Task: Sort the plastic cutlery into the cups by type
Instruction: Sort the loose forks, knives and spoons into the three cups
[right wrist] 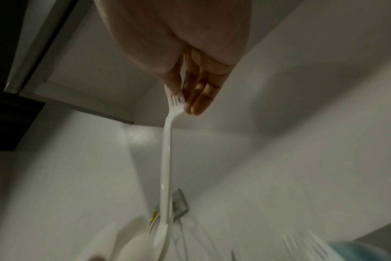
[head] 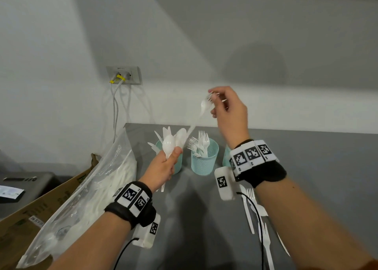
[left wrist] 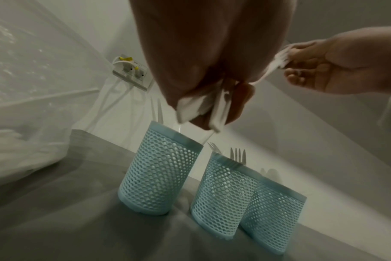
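My left hand [head: 169, 157] grips a bunch of white plastic cutlery [head: 169, 143], spoons and knives, above the left mesh cup [left wrist: 161, 176]. My right hand [head: 211, 104] is raised above the cups and pinches a white fork [right wrist: 167, 159] by its tined head. The fork's handle hangs down toward the bunch. Three light-blue mesh cups stand in a row near the wall. The middle cup [head: 204, 161] holds several forks. The right cup [left wrist: 277, 217] is mostly hidden behind my right wrist in the head view.
Several loose forks and knives [head: 250, 206] lie on the grey table [head: 327, 167] under my right forearm. A clear bag of cutlery [head: 92, 188] leans on a cardboard box [head: 30, 214] at the left. A wall socket with cables [head: 124, 75] sits behind.
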`<action>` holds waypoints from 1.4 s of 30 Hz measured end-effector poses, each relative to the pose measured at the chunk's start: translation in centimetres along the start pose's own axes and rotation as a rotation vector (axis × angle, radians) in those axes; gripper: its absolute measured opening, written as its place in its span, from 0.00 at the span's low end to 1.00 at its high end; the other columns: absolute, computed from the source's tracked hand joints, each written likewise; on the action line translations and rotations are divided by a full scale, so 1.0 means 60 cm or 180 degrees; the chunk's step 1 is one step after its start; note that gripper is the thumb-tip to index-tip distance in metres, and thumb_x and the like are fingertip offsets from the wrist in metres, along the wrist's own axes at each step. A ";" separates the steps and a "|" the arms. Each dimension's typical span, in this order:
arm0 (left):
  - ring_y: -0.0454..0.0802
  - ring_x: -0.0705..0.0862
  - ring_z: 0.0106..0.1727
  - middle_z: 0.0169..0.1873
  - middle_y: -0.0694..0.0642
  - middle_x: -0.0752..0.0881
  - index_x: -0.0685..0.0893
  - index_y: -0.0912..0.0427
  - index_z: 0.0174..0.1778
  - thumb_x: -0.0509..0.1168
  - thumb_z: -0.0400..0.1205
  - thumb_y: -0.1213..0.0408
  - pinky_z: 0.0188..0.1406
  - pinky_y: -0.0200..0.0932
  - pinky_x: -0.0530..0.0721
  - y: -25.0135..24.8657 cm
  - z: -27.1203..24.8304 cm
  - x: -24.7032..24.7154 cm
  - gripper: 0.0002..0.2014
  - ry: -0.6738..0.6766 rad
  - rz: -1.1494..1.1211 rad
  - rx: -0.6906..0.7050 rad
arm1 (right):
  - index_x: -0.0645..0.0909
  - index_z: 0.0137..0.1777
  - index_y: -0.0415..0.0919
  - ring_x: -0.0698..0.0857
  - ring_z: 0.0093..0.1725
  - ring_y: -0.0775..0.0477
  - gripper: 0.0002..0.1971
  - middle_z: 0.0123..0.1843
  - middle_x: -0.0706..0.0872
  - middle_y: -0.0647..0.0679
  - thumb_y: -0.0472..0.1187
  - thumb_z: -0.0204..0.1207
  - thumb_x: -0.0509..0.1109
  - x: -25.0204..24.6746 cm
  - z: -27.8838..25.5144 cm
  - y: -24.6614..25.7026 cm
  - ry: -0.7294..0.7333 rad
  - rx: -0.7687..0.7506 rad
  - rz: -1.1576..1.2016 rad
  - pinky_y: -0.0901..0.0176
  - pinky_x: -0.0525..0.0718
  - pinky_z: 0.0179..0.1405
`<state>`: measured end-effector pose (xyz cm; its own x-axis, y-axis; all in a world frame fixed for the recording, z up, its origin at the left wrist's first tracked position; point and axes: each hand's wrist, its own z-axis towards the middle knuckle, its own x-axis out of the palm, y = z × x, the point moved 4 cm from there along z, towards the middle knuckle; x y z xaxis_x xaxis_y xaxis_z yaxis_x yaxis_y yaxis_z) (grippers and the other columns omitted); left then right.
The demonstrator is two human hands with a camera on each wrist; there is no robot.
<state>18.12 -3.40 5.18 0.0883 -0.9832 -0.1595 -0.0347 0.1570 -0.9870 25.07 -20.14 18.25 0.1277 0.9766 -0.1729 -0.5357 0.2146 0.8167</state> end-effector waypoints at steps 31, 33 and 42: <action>0.41 0.82 0.46 0.46 0.47 0.83 0.73 0.60 0.70 0.63 0.82 0.72 0.38 0.23 0.78 -0.093 0.055 0.226 0.20 0.0604 0.0726 0.0880 | 0.81 0.52 0.36 0.87 0.43 0.54 0.15 0.49 0.86 0.40 0.49 0.76 0.71 -0.072 -0.070 -0.160 0.0627 0.1135 0.0076 0.76 0.79 0.36; 0.38 0.81 0.37 0.38 0.46 0.82 0.78 0.61 0.64 0.64 0.82 0.70 0.34 0.29 0.77 -0.083 0.066 0.249 0.14 0.0686 0.0830 0.0909 | 0.78 0.42 0.35 0.83 0.32 0.54 0.16 0.36 0.83 0.43 0.50 0.78 0.69 -0.098 -0.063 -0.172 0.0611 0.1273 -0.0201 0.73 0.76 0.28; 0.56 0.69 0.67 0.65 0.57 0.71 0.76 0.55 0.68 0.67 0.77 0.46 0.65 0.49 0.71 -0.036 0.104 0.281 0.26 0.0370 0.3990 0.1327 | 0.78 0.45 0.33 0.81 0.16 0.51 0.19 0.23 0.81 0.41 0.53 0.80 0.65 -0.188 -0.024 -0.224 -0.0474 0.1681 -0.0341 0.54 0.84 0.26</action>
<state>25.91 -19.73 4.50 0.1349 -0.1516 -0.9792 0.2784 0.9542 -0.1094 29.64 -34.05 8.45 0.2955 0.9293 -0.2218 -0.0271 0.2402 0.9703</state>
